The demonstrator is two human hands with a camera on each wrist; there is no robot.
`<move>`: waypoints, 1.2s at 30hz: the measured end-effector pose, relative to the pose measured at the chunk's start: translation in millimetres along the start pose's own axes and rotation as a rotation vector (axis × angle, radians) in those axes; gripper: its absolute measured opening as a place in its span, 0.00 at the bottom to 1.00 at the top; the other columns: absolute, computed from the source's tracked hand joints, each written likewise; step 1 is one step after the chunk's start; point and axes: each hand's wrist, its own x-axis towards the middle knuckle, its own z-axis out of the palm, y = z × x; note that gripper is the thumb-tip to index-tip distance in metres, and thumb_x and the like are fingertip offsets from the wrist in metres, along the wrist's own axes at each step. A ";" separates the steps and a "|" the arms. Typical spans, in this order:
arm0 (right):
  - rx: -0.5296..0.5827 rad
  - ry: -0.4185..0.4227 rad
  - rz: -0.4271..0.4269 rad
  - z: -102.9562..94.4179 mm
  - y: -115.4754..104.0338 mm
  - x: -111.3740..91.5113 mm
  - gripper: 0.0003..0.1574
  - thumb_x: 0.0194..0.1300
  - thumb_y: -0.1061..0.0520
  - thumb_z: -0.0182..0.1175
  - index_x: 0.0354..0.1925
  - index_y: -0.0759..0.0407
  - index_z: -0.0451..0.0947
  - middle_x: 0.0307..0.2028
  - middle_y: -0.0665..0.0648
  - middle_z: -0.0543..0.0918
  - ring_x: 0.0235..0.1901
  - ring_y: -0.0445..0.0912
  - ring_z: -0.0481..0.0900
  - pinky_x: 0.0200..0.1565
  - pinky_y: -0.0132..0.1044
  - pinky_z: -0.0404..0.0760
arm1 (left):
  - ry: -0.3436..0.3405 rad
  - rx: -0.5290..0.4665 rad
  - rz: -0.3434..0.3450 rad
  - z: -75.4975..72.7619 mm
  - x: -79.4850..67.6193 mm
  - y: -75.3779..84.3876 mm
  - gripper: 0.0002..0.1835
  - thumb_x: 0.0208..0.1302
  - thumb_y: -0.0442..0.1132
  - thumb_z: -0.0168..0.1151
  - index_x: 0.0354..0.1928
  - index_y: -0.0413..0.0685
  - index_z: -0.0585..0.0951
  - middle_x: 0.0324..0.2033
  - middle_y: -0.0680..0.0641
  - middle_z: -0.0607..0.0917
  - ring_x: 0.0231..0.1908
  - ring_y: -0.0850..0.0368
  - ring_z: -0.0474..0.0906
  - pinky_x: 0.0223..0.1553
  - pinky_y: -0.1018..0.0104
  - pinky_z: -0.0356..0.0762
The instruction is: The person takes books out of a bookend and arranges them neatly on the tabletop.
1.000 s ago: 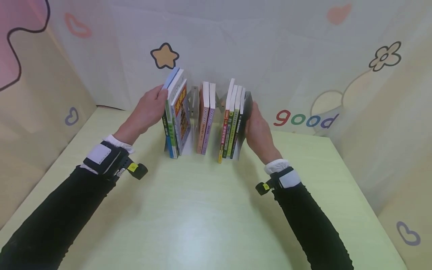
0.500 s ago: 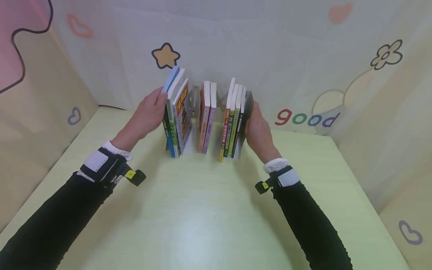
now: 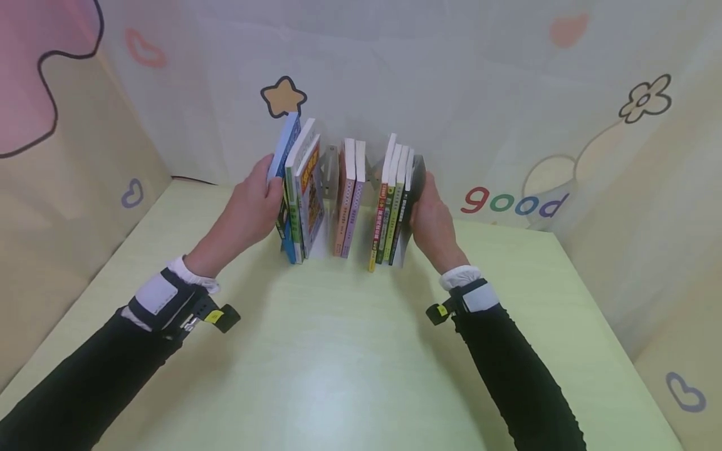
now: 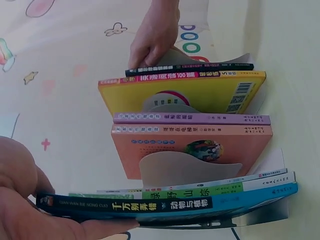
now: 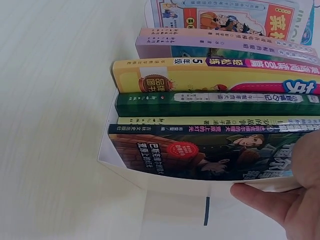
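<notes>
My left hand point(image 3: 256, 203) grips a blue book point(image 3: 286, 144) with a dark spine, at the left end of a row of upright books. This book leans away at its top from the white-topped books point(image 3: 301, 150) beside it. In the left wrist view, thumb and fingers lie on either side of the dark-spined book point(image 4: 125, 205). At the row's other end, my right hand point(image 3: 437, 219) grips the pale end panel point(image 5: 200, 186) of the book rack, close by a dark-covered book point(image 5: 200, 155). The thumb point(image 5: 260, 197) lies along the panel's outside.
Two pink and purple books point(image 3: 350, 200) stand in the middle section, near a grey divider point(image 3: 330, 172). Several books, one with a red and yellow spine point(image 3: 379, 219), fill the right section. All stand on a pale table point(image 3: 338, 351) before a patterned curtain point(image 3: 451, 75).
The left hand has shifted slightly down and right. The blue book has tipped apart from its neighbours, opening a gap at the top. The right hand has hardly moved.
</notes>
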 end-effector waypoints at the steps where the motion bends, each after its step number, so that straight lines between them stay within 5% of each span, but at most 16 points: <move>1: 0.000 0.001 0.002 0.2 0.7 -0.2 0.31 0.74 0.59 0.43 0.70 0.57 0.49 0.49 0.60 0.74 0.30 0.50 0.77 0.34 0.42 0.82 | 0.003 0.002 -0.009 1.2 -2.4 1.1 0.31 0.76 0.45 0.35 0.76 0.49 0.45 0.65 0.38 0.65 0.54 0.38 0.72 0.43 0.41 0.76; 7: 0.000 -0.010 0.024 1.3 4.0 -1.0 0.32 0.74 0.58 0.44 0.71 0.57 0.48 0.49 0.60 0.74 0.30 0.49 0.78 0.35 0.42 0.82 | 0.023 -0.011 -0.059 7.2 -16.8 4.5 0.32 0.74 0.36 0.36 0.76 0.49 0.42 0.65 0.37 0.64 0.55 0.37 0.71 0.42 0.41 0.76; 18: -0.001 -0.025 0.049 1.2 3.4 -0.8 0.33 0.74 0.57 0.43 0.72 0.56 0.46 0.51 0.61 0.74 0.32 0.51 0.79 0.37 0.44 0.83 | 0.151 -0.019 -0.005 8.9 -46.4 -3.6 0.30 0.76 0.36 0.37 0.76 0.46 0.46 0.63 0.36 0.66 0.53 0.39 0.72 0.46 0.45 0.76; 36: 0.011 -0.024 0.054 -0.4 -1.5 0.2 0.32 0.74 0.58 0.42 0.72 0.56 0.47 0.49 0.60 0.74 0.32 0.50 0.78 0.36 0.44 0.83 | 0.156 0.059 -0.096 -37.6 -112.8 -7.0 0.30 0.76 0.44 0.36 0.76 0.45 0.50 0.61 0.34 0.69 0.49 0.36 0.74 0.40 0.49 0.80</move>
